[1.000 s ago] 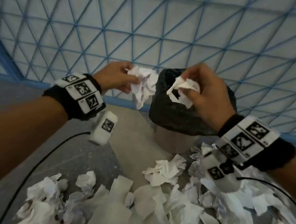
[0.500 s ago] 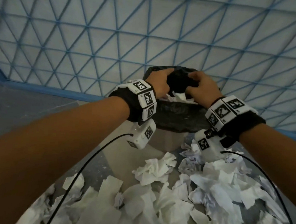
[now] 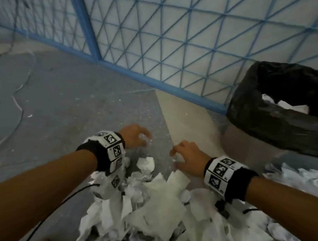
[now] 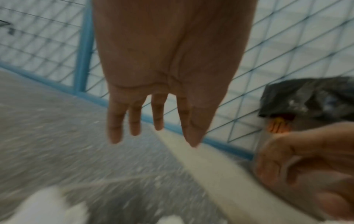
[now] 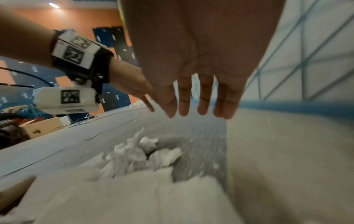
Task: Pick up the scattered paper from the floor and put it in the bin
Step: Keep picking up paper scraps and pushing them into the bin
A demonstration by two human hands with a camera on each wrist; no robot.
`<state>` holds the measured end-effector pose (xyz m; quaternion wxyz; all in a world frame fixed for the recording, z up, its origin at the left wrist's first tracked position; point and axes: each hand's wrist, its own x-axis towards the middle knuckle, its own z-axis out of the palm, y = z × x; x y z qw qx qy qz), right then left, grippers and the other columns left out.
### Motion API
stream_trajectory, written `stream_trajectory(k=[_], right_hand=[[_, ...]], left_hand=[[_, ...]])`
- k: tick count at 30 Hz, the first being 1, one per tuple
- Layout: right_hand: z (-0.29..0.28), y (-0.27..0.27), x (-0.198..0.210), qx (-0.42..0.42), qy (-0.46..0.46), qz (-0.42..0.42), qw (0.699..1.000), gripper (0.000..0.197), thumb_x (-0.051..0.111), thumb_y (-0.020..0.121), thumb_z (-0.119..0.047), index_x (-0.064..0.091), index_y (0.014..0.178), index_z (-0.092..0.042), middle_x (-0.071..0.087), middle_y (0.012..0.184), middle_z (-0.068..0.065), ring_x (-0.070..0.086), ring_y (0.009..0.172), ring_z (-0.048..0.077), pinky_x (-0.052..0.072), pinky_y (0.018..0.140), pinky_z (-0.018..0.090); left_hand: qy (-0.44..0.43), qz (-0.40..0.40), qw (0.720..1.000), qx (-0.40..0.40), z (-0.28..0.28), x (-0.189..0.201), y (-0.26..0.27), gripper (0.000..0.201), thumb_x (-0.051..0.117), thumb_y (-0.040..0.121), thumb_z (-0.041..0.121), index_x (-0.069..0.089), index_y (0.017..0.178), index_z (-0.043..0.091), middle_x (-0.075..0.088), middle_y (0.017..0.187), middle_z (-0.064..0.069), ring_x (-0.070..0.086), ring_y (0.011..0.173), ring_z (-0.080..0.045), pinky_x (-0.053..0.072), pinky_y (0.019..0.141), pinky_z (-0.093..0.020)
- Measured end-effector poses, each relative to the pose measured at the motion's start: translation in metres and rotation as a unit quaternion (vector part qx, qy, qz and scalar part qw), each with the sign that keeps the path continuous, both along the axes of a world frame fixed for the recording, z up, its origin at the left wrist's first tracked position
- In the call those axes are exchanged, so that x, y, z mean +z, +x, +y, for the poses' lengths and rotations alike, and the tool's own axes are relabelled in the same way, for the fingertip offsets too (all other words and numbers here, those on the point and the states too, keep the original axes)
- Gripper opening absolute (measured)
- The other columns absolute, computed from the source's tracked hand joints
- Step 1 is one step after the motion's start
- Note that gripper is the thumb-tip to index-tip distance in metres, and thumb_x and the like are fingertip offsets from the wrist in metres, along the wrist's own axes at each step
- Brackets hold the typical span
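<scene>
A heap of crumpled white paper lies on the floor in front of me, also seen blurred in the right wrist view as paper. The bin, lined with a black bag, stands at the right with white paper inside it. My left hand hovers over the far edge of the heap, fingers straight and spread, holding nothing. My right hand is beside it, low over the paper, fingers extended and empty. Both hands are motion-blurred.
A blue mesh fence runs along the back behind the bin. Grey floor spreads to the left, with a thin cable on it. More paper lies at the right below the bin. A cardboard box sits far off.
Both hands held paper a second ago, pushed it into the bin, and have now come down empty over the heap. The view has swung left, so the bin sits at the right.
</scene>
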<state>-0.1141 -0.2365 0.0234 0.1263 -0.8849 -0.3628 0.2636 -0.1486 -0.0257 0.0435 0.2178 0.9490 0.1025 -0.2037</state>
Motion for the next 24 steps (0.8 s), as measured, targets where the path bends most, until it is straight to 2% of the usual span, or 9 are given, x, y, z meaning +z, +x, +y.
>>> stream_trajectory(k=[2, 4, 6, 8, 12, 15, 17, 20, 24], right_hand=[[0.008, -0.017, -0.024, 0.027, -0.051, 0.060, 0.997, 0.065, 0.063, 0.081, -0.044, 0.034, 0.137, -0.030, 0.036, 0.140, 0.013, 0.032, 0.131, 0.034, 0.032, 0.109, 0.042], [0.012, -0.035, -0.042, 0.082, -0.083, 0.093, 0.989, 0.084, 0.066, 0.075, -0.053, 0.016, 0.143, -0.039, 0.022, 0.151, 0.010, 0.018, 0.139, 0.036, 0.024, 0.114, 0.049], [0.012, -0.053, -0.054, 0.149, -0.132, 0.095, 0.975, 0.090, 0.065, 0.076, -0.053, 0.006, 0.143, -0.044, 0.004, 0.157, 0.006, 0.004, 0.142, 0.037, 0.016, 0.116, 0.054], [0.013, -0.065, -0.062, 0.192, -0.157, 0.069, 0.966, 0.078, 0.063, 0.082, -0.043, 0.015, 0.143, -0.038, 0.004, 0.156, 0.006, 0.010, 0.140, 0.036, 0.021, 0.115, 0.052], [0.013, -0.063, -0.072, 0.165, -0.115, 0.020, 0.979, 0.042, 0.051, 0.089, -0.016, 0.041, 0.130, -0.012, 0.030, 0.143, 0.014, 0.033, 0.128, 0.030, 0.036, 0.103, 0.041], [0.006, -0.050, -0.070, 0.103, -0.054, 0.047, 0.992, 0.028, 0.045, 0.090, -0.008, 0.049, 0.117, -0.003, 0.047, 0.127, 0.018, 0.047, 0.117, 0.028, 0.036, 0.094, 0.032], [0.002, -0.044, -0.065, 0.041, 0.009, 0.061, 0.997, 0.021, 0.045, 0.089, -0.006, 0.052, 0.109, -0.005, 0.055, 0.117, 0.017, 0.053, 0.107, 0.025, 0.033, 0.081, 0.024], [0.000, -0.036, -0.051, -0.053, 0.072, 0.080, 0.993, 0.022, 0.048, 0.085, -0.002, 0.048, 0.102, -0.017, 0.056, 0.106, 0.007, 0.051, 0.095, 0.016, 0.029, 0.070, 0.020], [0.000, -0.025, -0.036, -0.088, 0.084, 0.096, 0.988, 0.053, 0.054, 0.086, 0.000, 0.039, 0.134, -0.016, 0.049, 0.137, 0.009, 0.046, 0.126, 0.022, 0.031, 0.088, 0.015]], left_hand=[[0.048, 0.113, 0.992, -0.002, 0.010, -0.029, -0.026, 0.063, 0.061, 0.086, 0.033, 0.033, 0.143, 0.028, 0.019, 0.156, -0.012, 0.010, 0.146, -0.030, 0.021, 0.118, -0.038], [0.068, 0.159, 0.985, -0.018, 0.008, -0.054, -0.044, 0.079, 0.062, 0.084, 0.043, 0.016, 0.148, 0.032, 0.005, 0.159, -0.008, -0.002, 0.147, -0.032, 0.016, 0.119, -0.046], [0.036, 0.151, 0.988, -0.017, 0.002, -0.073, -0.055, 0.086, 0.066, 0.079, 0.047, 0.015, 0.146, 0.036, 0.007, 0.157, -0.014, 0.009, 0.146, -0.033, 0.021, 0.118, -0.044], [0.023, 0.131, 0.991, -0.017, -0.006, -0.089, -0.060, 0.082, 0.068, 0.077, 0.045, 0.022, 0.144, 0.037, 0.015, 0.153, -0.014, 0.023, 0.141, -0.034, 0.025, 0.116, -0.041], [0.059, 0.069, 0.995, -0.050, -0.024, -0.102, -0.064, 0.053, 0.061, 0.082, 0.034, 0.045, 0.132, 0.030, 0.027, 0.147, -0.006, 0.031, 0.133, -0.036, 0.029, 0.113, -0.043], [0.005, 0.028, 0.999, -0.045, -0.023, -0.095, -0.061, 0.038, 0.059, 0.086, 0.026, 0.056, 0.123, 0.016, 0.044, 0.136, -0.007, 0.046, 0.124, -0.029, 0.034, 0.105, -0.032], [-0.057, -0.006, 0.998, 0.026, -0.015, -0.084, -0.057, 0.037, 0.065, 0.083, 0.024, 0.060, 0.117, 0.012, 0.056, 0.126, -0.009, 0.054, 0.116, -0.025, 0.041, 0.095, -0.027], [-0.142, -0.024, 0.982, 0.122, 0.001, -0.066, -0.049, 0.029, 0.073, 0.074, 0.029, 0.062, 0.098, 0.019, 0.063, 0.103, -0.004, 0.058, 0.099, -0.020, 0.039, 0.077, -0.024], [-0.220, -0.010, 0.966, 0.140, 0.018, -0.040, -0.039, 0.036, 0.070, 0.081, 0.021, 0.059, 0.113, 0.010, 0.057, 0.103, -0.004, 0.053, 0.095, -0.016, 0.041, 0.078, -0.024]])
